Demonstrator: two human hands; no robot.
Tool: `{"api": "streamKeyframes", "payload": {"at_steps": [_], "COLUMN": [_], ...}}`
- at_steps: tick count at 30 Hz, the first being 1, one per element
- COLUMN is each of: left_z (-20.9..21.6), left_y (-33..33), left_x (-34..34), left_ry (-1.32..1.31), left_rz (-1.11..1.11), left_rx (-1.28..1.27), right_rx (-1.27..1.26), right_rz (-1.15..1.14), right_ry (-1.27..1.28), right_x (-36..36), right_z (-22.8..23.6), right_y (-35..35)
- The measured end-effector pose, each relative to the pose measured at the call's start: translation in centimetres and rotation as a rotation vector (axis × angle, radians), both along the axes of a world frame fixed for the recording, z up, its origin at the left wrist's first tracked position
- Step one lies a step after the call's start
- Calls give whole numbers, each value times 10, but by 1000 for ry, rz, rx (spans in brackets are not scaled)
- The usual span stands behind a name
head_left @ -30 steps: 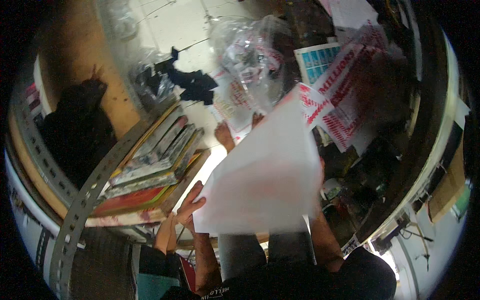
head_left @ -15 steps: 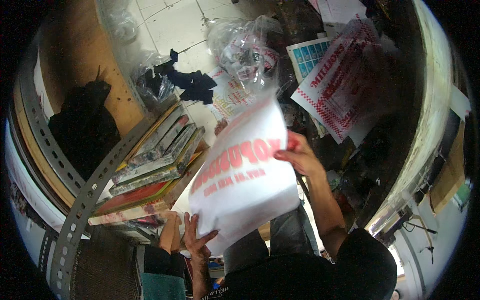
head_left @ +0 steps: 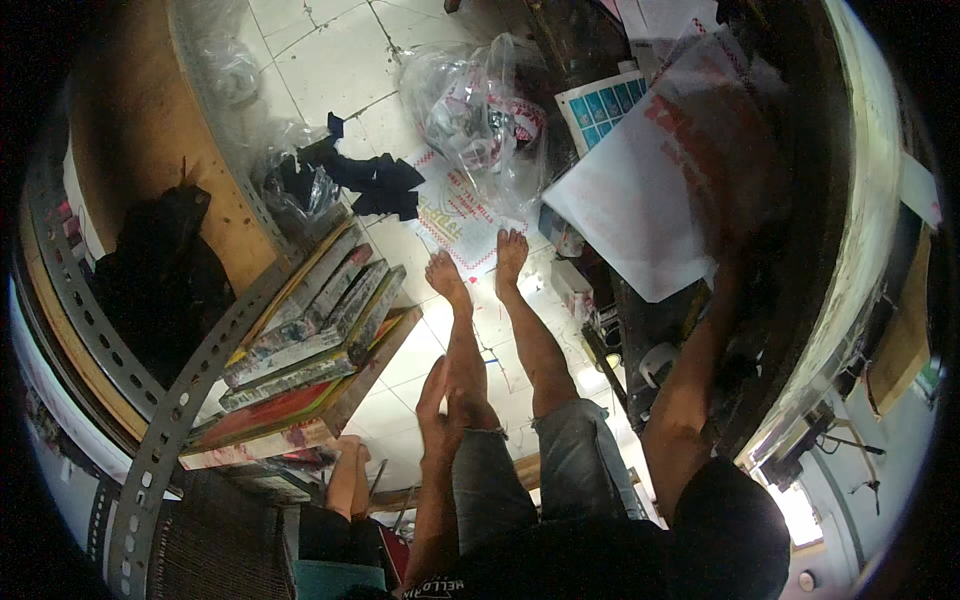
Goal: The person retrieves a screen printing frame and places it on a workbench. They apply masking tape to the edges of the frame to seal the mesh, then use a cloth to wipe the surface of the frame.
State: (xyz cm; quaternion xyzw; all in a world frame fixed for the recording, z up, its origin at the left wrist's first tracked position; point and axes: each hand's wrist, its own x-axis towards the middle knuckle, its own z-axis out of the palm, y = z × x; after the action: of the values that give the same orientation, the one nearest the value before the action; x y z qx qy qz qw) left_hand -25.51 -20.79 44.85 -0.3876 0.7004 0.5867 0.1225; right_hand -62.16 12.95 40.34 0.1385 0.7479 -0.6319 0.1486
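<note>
A thin white sheet (head_left: 640, 215) with red print showing faintly lies on the dark surface at the right, over other printed sheets. My right arm reaches to its near right side, where my right hand (head_left: 738, 262) is lost in shadow; its fingers cannot be made out. My left hand (head_left: 436, 405) is beside my left knee, its fingers stretched out and holding nothing. Below, a printed white sheet (head_left: 455, 215) with red and yellow marks lies on the tiled floor by my bare feet.
Paint-stained frames (head_left: 310, 345) are stacked at the left, beside a perforated metal bar (head_left: 180, 410). Clear plastic bags (head_left: 475, 110) and dark cloth scraps (head_left: 375, 180) lie on the floor ahead. Another person's bare limb (head_left: 345, 480) shows at lower left. A blue-patterned card (head_left: 605, 110) stands far right.
The white sheet has gone from between both hands to the pile at the right, covering the red-printed sheet there. My right arm has stretched rightward; my left hand has let go.
</note>
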Motion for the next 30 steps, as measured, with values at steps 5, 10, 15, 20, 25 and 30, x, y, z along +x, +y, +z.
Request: {"api": "streamKeyframes", "payload": {"at_steps": [5,10,15,20,25,30], "left_z": [-75,-96,-64,-77,-130,-157], "left_y": [38,93,108,92,67,74], "left_x": [-85,-219,-283,-250,-134,2], "left_ry": [82,271,566,450,31,-377], "left_rz": [150,430,86,163,394,324], "left_rx": [502,936,284,451,402,261], "right_rx": [270,431,570,733,1007,455], "right_rz": [-31,-49,-73,-104,-95,572], "right_ry": [72,113,145,224,862,245], "right_x": [-21,-30,-23,-13,67,204], "right_z": [-35,-53,-59,-67,-63,-119], "right_y": [22,32,57,63,15,-136]}}
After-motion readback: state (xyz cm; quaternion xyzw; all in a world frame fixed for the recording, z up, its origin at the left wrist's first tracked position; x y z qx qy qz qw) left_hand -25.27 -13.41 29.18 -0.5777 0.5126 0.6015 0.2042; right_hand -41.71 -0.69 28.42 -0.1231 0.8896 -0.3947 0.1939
